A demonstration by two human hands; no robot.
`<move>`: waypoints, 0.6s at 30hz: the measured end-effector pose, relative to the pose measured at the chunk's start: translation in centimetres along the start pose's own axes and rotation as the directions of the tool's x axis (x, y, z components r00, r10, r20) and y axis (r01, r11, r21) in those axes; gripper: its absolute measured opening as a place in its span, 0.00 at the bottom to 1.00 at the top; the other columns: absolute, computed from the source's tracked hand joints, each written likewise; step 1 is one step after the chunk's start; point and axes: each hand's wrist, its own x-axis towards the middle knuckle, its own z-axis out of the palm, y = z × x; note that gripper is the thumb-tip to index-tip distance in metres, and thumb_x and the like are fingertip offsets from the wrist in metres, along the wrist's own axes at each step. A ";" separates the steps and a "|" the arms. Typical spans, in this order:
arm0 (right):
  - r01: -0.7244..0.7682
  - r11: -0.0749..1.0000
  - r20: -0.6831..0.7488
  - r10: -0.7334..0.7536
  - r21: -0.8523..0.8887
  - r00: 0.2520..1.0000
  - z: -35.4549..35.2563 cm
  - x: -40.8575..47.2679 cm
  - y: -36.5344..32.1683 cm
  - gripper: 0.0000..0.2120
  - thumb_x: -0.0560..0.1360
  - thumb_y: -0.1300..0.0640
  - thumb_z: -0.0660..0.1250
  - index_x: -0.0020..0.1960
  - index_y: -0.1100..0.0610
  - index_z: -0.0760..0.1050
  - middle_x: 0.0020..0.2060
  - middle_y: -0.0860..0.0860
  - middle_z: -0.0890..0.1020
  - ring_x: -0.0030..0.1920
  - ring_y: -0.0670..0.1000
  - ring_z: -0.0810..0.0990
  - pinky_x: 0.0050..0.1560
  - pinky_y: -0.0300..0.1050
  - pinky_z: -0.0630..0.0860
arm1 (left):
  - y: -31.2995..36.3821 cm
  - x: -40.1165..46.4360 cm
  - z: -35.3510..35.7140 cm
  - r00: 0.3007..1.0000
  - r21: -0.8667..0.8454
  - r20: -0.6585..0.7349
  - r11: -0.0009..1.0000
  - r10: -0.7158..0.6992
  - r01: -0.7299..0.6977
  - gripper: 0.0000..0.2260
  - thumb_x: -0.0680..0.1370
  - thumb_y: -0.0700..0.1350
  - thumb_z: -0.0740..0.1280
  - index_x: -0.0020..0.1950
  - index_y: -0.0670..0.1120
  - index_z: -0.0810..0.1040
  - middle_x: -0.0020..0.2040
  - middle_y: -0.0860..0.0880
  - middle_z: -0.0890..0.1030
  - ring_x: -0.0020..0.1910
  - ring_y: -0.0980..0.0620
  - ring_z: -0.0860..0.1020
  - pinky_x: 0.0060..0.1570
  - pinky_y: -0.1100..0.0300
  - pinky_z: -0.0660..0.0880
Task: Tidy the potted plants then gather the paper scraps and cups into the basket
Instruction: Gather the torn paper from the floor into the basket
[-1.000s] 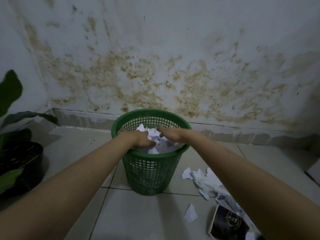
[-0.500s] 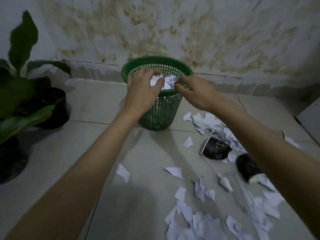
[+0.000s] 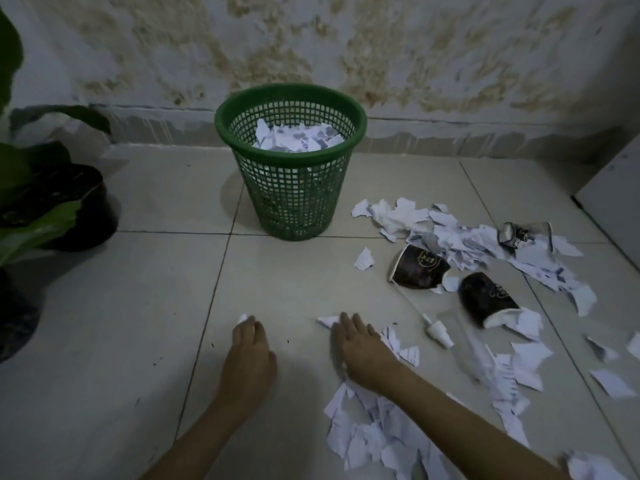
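Paper scraps (image 3: pixel 460 237) lie across the pale tiled floor (image 3: pixel 121 341), the widest spread running from the centre right of the frame down along the right edge, with a second heap (image 3: pixel 377 434) at the bottom centre under the right forearm. Behind everything, a white wall (image 3: pixel 346 46) blotched with brown stains fills the top of the frame. A potted plant (image 3: pixel 59 206) in a black pot stands at the left edge, its broad green leaves reaching out of frame. Just above centre stands the green mesh basket (image 3: pixel 291 195), upright on the tiles near the wall, with torn white paper (image 3: pixel 294 138) piled inside close to its rim. Two dark paper cups lie on their sides at the centre right among the scraps: one cup (image 3: pixel 419 268) with its open mouth toward the left, the other cup (image 3: pixel 488 299) just beside it to the lower right, its mouth crushed. A crumpled silvery wrapper (image 3: pixel 512 233) sits further right.

At the lower centre, the left hand (image 3: pixel 249 355) rests on the floor with its fingertips curled round a small white scrap (image 3: pixel 242 318). The right hand (image 3: pixel 360 351) lies flat with fingers straight, pressing on a triangular scrap (image 3: pixel 327 320) at its fingertips. A small white cone-shaped piece (image 3: pixel 440 332) lies right of that hand.
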 end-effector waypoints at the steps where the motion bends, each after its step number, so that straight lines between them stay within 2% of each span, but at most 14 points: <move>1: 0.021 1.000 -0.040 -0.021 -0.009 0.999 0.3 -0.3 0.1 0.26 0.77 0.63 0.57 0.73 0.63 0.55 0.73 0.61 0.56 0.73 0.60 0.54 0.73 0.59 0.51 | 0.3 -0.2 0.4 0.998 -0.035 0.000 0.997 0.065 -0.065 0.23 0.80 0.39 0.53 0.75 0.40 0.55 0.76 0.46 0.53 0.77 0.51 0.49 0.72 0.64 0.51; 3: 0.040 0.999 -0.155 -0.034 0.033 0.987 -0.7 -0.1 1.0 0.24 0.76 0.61 0.57 0.72 0.60 0.61 0.71 0.57 0.61 0.71 0.56 0.60 0.71 0.54 0.54 | 1.5 -0.2 0.9 0.981 -0.151 0.032 0.971 0.191 -0.184 0.22 0.79 0.37 0.54 0.75 0.43 0.59 0.75 0.49 0.57 0.75 0.55 0.55 0.71 0.68 0.51; 6: -0.027 0.997 -0.298 0.047 0.071 0.953 -4.5 2.5 3.5 0.24 0.75 0.66 0.55 0.72 0.61 0.60 0.71 0.59 0.62 0.70 0.57 0.61 0.69 0.49 0.58 | 3.5 0.2 1.1 0.927 -0.257 0.092 0.909 0.362 -0.329 0.25 0.76 0.34 0.56 0.73 0.47 0.62 0.73 0.52 0.60 0.72 0.56 0.60 0.67 0.71 0.55; 8: -0.112 0.990 -0.279 0.132 0.085 0.951 -7.0 5.2 5.1 0.25 0.76 0.68 0.53 0.72 0.65 0.57 0.70 0.64 0.61 0.72 0.60 0.58 0.70 0.51 0.56 | 4.5 0.6 1.1 0.901 -0.279 0.067 0.875 0.429 -0.396 0.27 0.72 0.32 0.58 0.71 0.47 0.65 0.71 0.51 0.63 0.71 0.56 0.62 0.65 0.75 0.55; 12: -0.255 0.962 -0.087 0.263 0.092 0.961 -7.9 9.2 6.5 0.23 0.78 0.67 0.51 0.71 0.72 0.51 0.70 0.69 0.57 0.72 0.65 0.57 0.70 0.55 0.56 | 5.0 0.8 0.8 0.880 -0.307 0.015 0.840 0.474 -0.448 0.26 0.68 0.31 0.59 0.66 0.45 0.70 0.65 0.49 0.69 0.67 0.53 0.66 0.62 0.77 0.55; 14: -0.249 0.967 -0.052 0.251 0.048 0.966 -6.1 9.1 5.6 0.22 0.79 0.67 0.49 0.71 0.73 0.51 0.70 0.70 0.57 0.70 0.66 0.58 0.70 0.58 0.55 | 4.7 0.7 0.7 0.877 -0.325 -0.009 0.829 0.480 -0.456 0.25 0.67 0.30 0.60 0.64 0.44 0.72 0.63 0.47 0.70 0.65 0.53 0.67 0.61 0.76 0.56; 18: -0.117 0.992 -0.105 0.112 -0.039 0.988 -1.6 5.1 2.6 0.23 0.79 0.65 0.48 0.72 0.71 0.51 0.72 0.69 0.53 0.73 0.65 0.52 0.72 0.62 0.45 | 4.1 0.1 0.6 0.893 -0.314 -0.012 0.846 0.449 -0.430 0.25 0.66 0.28 0.60 0.62 0.41 0.73 0.62 0.45 0.71 0.64 0.50 0.68 0.60 0.73 0.60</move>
